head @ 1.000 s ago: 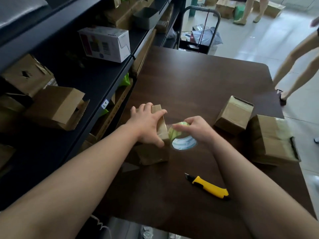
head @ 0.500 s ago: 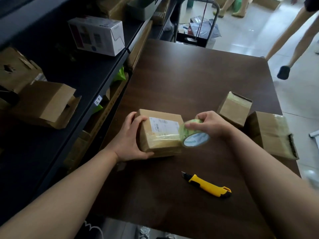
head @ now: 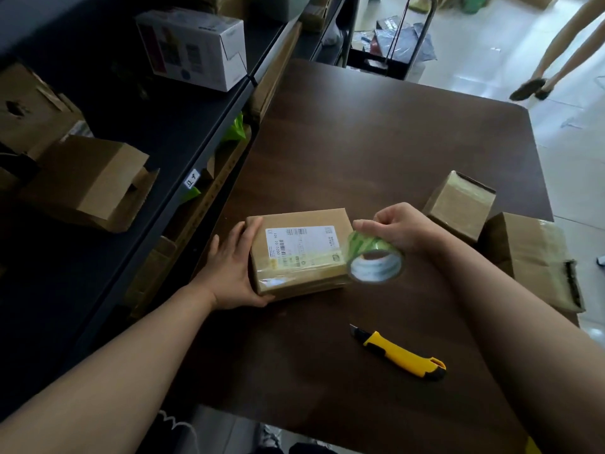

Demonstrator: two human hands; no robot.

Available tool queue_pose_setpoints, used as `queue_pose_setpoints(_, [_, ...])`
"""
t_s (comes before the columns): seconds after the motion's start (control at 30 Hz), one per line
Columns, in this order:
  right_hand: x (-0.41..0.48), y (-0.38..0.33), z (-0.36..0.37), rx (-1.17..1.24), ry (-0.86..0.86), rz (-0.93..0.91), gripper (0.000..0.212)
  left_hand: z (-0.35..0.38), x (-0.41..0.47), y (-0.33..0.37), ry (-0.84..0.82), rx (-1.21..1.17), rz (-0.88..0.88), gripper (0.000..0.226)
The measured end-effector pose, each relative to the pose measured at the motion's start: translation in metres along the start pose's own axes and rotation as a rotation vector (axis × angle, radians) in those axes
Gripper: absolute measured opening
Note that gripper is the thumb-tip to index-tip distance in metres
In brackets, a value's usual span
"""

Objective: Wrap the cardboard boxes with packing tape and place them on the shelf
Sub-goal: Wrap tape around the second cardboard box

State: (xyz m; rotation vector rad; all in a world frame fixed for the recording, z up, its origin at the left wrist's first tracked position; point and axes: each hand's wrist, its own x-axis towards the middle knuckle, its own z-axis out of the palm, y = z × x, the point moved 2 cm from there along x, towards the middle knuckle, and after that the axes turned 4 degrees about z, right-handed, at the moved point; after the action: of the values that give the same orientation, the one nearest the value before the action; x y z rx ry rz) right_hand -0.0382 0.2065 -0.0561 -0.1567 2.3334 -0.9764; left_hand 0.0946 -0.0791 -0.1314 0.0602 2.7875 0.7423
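A labelled cardboard box (head: 299,252) lay flat on the table (head: 376,152), held at its left edge by the left hand (head: 234,273). A tape roll (head: 375,260) was gripped by the right hand (head: 397,227) at the box's right edge. A yellow knife (head: 401,355) lay nearby.

A yellow utility knife (head: 401,355) lies on the dark table (head: 393,142), a trolley (head: 376,63) beyond.
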Motion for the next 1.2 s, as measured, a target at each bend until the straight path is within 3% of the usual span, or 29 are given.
queue_pose_setpoints(0.23, [0.007, 0.002, 0.005, -0.131, -0.076, -0.005, 0.049, 0.003, -0.001, -0.008, -0.055, 0.036, -0.053, 0.145])
queue_pose_setpoints(0.43, [0.016, 0.01, -0.002, -0.403, 0.144, -0.106, 0.066, 0.009, -0.001, -0.01, -0.037, 0.018, -0.059, 0.145])
queue_pose_setpoints(0.57, [0.021, 0.016, -0.004, -0.412, 0.186, -0.148, 0.067, 0.015, 0.0, -0.013, -0.025, -0.003, -0.058, 0.146])
queue_pose_setpoints(0.87, [0.032, 0.02, 0.003, -0.721, 0.259, -0.159, 0.07, 0.03, 0.0, -0.016, -0.022, -0.026, -0.09, 0.146])
queue_pose_setpoints(1.0, [0.043, 0.028, 0.012, -0.738, 0.221, -0.131, 0.07, 0.032, -0.001, -0.018, -0.023, -0.033, -0.087, 0.145])
queue_pose_setpoints(1.2, [0.048, 0.044, 0.017, -0.603, 0.188, -0.085, 0.086, 0.035, -0.002, -0.018, -0.01, -0.057, -0.081, 0.145])
